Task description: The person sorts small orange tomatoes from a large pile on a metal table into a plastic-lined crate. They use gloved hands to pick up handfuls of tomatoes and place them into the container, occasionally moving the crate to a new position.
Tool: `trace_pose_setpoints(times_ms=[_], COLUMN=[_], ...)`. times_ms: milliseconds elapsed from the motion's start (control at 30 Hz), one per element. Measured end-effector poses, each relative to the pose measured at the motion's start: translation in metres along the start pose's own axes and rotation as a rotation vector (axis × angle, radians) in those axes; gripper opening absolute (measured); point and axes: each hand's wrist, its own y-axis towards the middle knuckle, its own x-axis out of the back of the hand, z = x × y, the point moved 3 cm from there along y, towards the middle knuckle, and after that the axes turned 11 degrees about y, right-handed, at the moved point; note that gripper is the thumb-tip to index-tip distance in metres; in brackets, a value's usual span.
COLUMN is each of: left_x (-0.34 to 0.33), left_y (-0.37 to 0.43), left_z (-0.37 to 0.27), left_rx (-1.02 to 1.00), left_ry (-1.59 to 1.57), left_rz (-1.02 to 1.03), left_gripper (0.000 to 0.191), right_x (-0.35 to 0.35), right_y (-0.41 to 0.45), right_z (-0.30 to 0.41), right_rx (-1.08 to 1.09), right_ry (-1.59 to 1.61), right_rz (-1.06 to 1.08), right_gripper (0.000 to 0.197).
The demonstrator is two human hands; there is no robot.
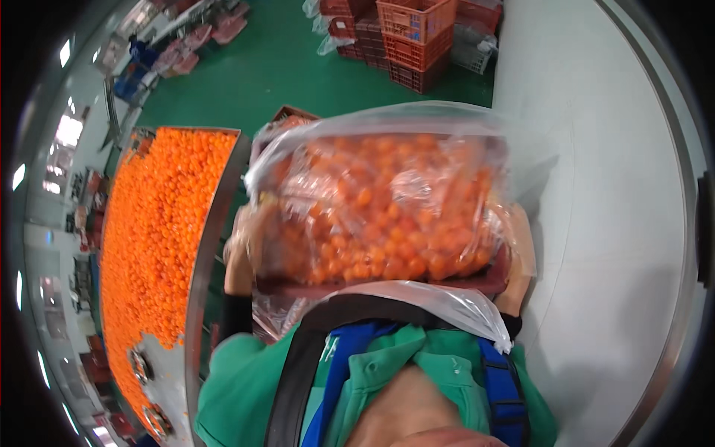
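A dark red plastic crate (335,288), lined with a clear plastic bag (413,187), is in front of my chest. Many small round orange fruits (385,246) lie inside, partly under the bag's film. My left hand (251,234) grips the crate's left end, blurred and partly behind the film. At the right end, my right hand (516,240) grips the crate, with plastic film over the fingers. The bag's near edge hangs over the crate's rim against my green shirt.
Left of me, a metal-edged table (209,234) holds a thick layer of orange fruits, with metal fittings (139,366) near its close end. Stacked crates (416,44) stand ahead on the green floor (262,67). A pale wall (603,195) runs along the right.
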Motion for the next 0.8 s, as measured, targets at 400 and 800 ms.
trace_pose_setpoints(times_ms=[400,800], left_x=[-0.156,-0.208], left_y=[0.277,0.342], left_z=[-0.088,-0.029], left_rx=[-0.043,0.320], left_ry=[-0.057,-0.141], left_rz=[0.091,-0.193], left_gripper=[0.023,0.022], right_x=[0.077,0.065], right_y=[0.180,0.412], right_z=[0.084,0.162], right_rx=[-0.008,-0.068], right_ry=[-0.095,-0.251], right_rz=[-0.104,0.221], right_gripper=[0.036,0.036])
